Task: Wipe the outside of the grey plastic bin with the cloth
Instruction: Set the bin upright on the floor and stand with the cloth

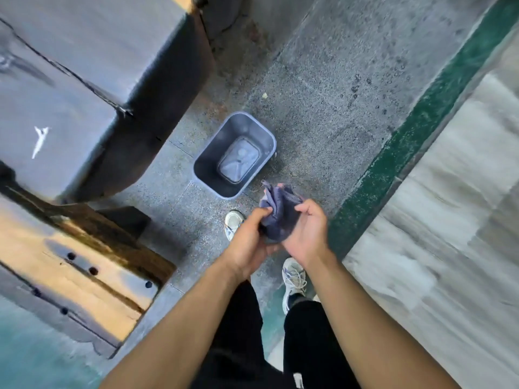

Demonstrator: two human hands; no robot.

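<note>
The grey plastic bin point(216, 175) stands upright on the speckled floor in front of my feet, seen from above, with its inside bare. A crumpled dark blue-grey cloth point(278, 213) is held above the floor just right of the bin's near corner. My left hand point(248, 237) grips the cloth's left side from below. My right hand point(307, 234) cups its right side, with the fingers curled over the top. Neither hand touches the bin.
A large dark grey counter or block point(84, 88) rises to the left of the bin. A wooden panel with holes point(84, 270) lies at the lower left. A green stripe point(407, 144) and a pale wall point(449, 220) run along the right. My white shoes point(293, 282) stand below the bin.
</note>
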